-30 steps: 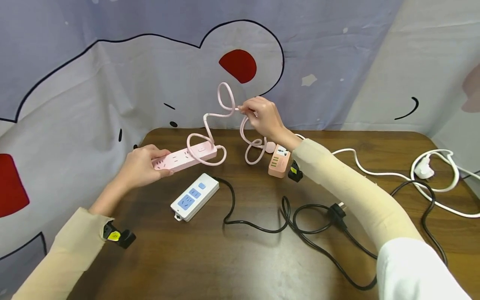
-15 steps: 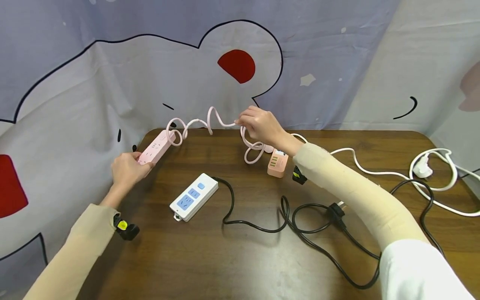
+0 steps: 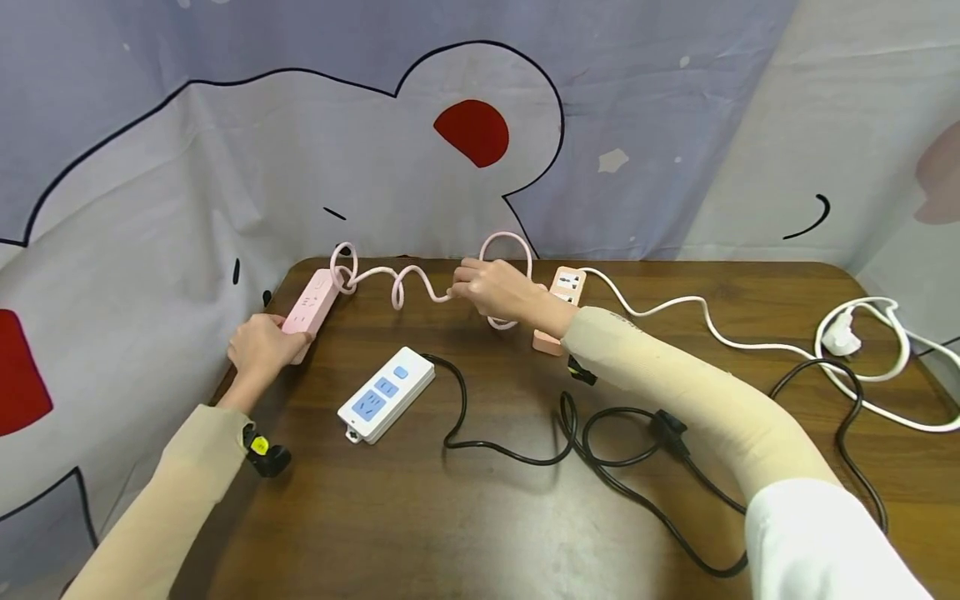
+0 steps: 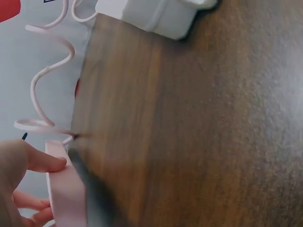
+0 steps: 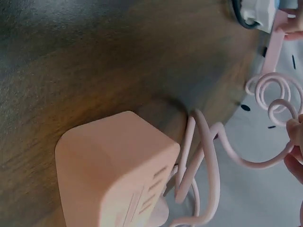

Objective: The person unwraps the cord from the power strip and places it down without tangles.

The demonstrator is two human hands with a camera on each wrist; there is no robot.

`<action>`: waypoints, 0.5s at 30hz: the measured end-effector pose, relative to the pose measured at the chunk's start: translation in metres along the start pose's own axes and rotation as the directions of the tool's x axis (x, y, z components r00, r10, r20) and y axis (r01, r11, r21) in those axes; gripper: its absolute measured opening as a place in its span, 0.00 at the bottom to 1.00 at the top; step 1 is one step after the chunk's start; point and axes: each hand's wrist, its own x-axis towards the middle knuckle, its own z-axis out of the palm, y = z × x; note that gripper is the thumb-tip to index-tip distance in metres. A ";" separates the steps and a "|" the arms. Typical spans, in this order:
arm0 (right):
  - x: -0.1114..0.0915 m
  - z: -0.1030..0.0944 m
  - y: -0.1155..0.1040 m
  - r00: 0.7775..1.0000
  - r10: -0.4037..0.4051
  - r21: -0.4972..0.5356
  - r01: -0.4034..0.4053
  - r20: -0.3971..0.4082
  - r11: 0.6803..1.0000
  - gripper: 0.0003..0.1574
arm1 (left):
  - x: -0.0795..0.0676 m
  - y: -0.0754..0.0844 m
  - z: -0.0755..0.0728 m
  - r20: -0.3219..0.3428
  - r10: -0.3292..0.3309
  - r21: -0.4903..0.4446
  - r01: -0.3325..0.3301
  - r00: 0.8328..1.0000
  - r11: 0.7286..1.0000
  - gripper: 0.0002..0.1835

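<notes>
My left hand [image 3: 262, 346] grips the near end of a pink power strip [image 3: 313, 302] at the table's back left corner. In the left wrist view its thumb lies along one side of the pink strip [image 4: 68, 189]. From the strip's far end a coiled pink cord [image 3: 401, 283] runs right to my right hand [image 3: 491, 287], which pinches it between thumb and fingers. More loops of that cord [image 5: 208, 170] hang past the right hand, beside an orange power strip [image 5: 118, 161]. The forearm partly hides the orange strip in the head view.
A white power strip with blue sockets [image 3: 386, 396] lies mid-table, its black cord [image 3: 510, 452] looping right to a black plug [image 3: 667, 433]. The orange strip's white cord [image 3: 712, 329] runs to a white plug [image 3: 842, 335] on the right. A patterned curtain [image 3: 637, 125] hangs behind the table.
The left hand has swung the pink strip to the left and turned it to point away. The right hand, still pinching the cord, has come lower and slightly left, stretching the coils sideways.
</notes>
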 end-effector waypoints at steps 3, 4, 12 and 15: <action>0.003 0.004 -0.006 0.998 0.001 0.000 -0.001 0.069 1.000 0.08 | -0.001 -0.002 0.001 0.052 -0.033 0.052 0.030 0.998 0.998 0.27; 0.004 0.006 -0.007 0.996 0.006 0.004 -0.007 0.088 1.000 0.07 | -0.001 -0.003 0.001 0.060 -0.034 0.065 0.030 0.998 0.997 0.27; 0.012 0.013 -0.015 0.965 0.089 0.115 -0.121 0.247 0.986 0.07 | 0.006 -0.005 0.004 0.111 -0.001 0.171 -0.018 0.994 0.985 0.27; 0.012 0.012 -0.015 0.942 0.105 0.164 -0.164 0.318 0.973 0.09 | 0.007 -0.003 0.006 0.157 0.018 0.190 -0.048 0.987 0.981 0.28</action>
